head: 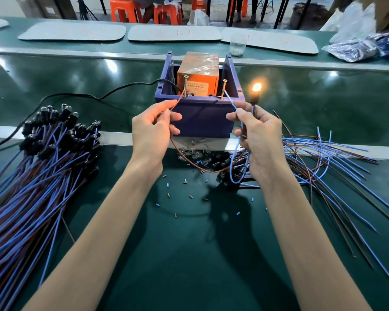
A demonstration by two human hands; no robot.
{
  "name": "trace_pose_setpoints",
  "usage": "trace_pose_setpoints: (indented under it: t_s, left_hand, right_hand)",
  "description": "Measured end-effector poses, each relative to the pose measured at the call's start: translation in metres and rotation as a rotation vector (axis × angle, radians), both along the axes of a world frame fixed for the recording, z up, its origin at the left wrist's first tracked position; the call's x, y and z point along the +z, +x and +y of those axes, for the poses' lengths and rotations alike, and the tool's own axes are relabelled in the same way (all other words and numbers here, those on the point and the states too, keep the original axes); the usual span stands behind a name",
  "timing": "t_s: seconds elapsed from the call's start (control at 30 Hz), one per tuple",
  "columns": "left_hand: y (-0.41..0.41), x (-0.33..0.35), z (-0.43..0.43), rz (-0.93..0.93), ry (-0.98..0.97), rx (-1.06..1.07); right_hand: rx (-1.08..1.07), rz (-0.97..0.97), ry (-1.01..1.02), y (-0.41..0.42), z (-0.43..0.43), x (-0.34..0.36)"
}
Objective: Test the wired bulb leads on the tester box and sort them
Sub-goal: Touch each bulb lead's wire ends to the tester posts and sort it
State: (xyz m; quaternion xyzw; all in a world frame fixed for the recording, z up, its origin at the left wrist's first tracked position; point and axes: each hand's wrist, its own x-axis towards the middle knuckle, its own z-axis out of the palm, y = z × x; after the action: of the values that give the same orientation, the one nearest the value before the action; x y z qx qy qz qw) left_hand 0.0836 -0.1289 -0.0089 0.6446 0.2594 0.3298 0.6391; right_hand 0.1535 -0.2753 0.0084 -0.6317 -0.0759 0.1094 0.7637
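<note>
I see the small glass bulb [256, 88] glowing orange just right of the blue plastic tester box [202, 117]. My right hand [258, 133] pinches its thin blue lead [230, 101] up to the right brass screw [224, 87], and my left hand [152, 131] pinches the red-brown lead [177, 99] at the left screw [185, 84]. The open-topped box holds a tape-wrapped orange block [198, 70]; on the smooth green tabletop [189, 254] a thick bundle of capped leads [43, 164] lies left and loose leads [335, 158] fan right, well apart, with cut insulation bits [184, 181] between.
</note>
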Motion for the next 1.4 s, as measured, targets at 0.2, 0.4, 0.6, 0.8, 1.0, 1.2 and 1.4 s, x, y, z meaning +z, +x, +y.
trace_pose_setpoints:
  t_s: [0.2, 0.4, 0.6, 0.8, 1.0, 1.2, 1.4]
  left_hand:
    - [0.0003, 0.0001, 0.0009, 0.015, 0.001, 0.0]
    - [0.0003, -0.0003, 0.0003, 0.011, -0.003, -0.007]
    - [-0.0005, 0.0, 0.0007, 0.017, -0.007, -0.014]
    - [-0.0012, -0.0004, 0.0, 0.02, 0.007, -0.04]
    - [-0.0016, -0.0001, -0.0011, 0.019, 0.009, -0.058]
    - [-0.0037, 0.0024, -0.003, 0.02, -0.004, -0.072]
    - [-0.0049, 0.0028, -0.0068, 0.03, -0.012, -0.1]
  right_hand:
    - [0.001, 0.004, 0.001, 0.0003, 0.0002, 0.0002]
    - [0.004, 0.004, -0.003, 0.0005, 0.0002, -0.0001]
    - [0.018, 0.004, -0.015, 0.0, 0.0003, -0.0008]
    - [0.048, -0.041, -0.035, 0.0, 0.0003, -0.0021]
    - [0.072, -0.059, -0.057, 0.0003, 0.0007, -0.003]
    - [0.077, -0.069, -0.064, -0.0006, 0.0009, -0.0023]
    - [0.099, -0.085, -0.085, -0.0015, 0.0019, -0.0027]
